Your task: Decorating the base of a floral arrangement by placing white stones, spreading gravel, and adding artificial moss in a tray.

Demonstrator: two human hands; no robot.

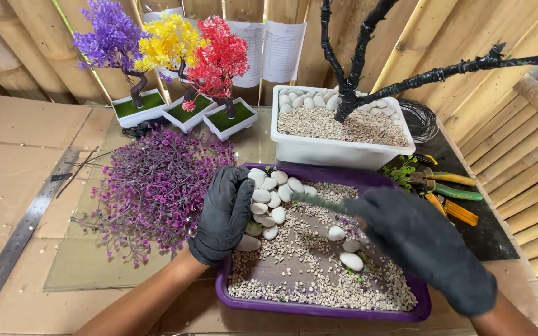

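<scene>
White pebbles (268,194), smooth and egg-shaped, lie heaped in the far left corner of the purple tray (319,308), with a few strays (351,261) toward its near right side, all bedded on a layer of fine pale gravel (319,286) over a brown base. The left hand (224,211), in a black glove, is cupped loosely over the near edge of the heap, fingers curled and touching the pebbles; whether it has closed on one cannot be told. The right hand (421,246), also gloved, is closed around the end of a thin greenish stick (319,200) whose blurred tip points at the heap. Each pebble looks hard, dense for its size and likely slick against the glove, so it is best pinched across its narrow waist rather than at its ends. The gravel is loose and would spill, so the tray wants lifting level by its rim. Behind the tray stands a white planter (337,149) with a black wrapped tree trunk (350,87); left of the tray lies purple artificial foliage (157,180); right of it, pliers (446,186); far behind, three small model trees (175,56).
</scene>
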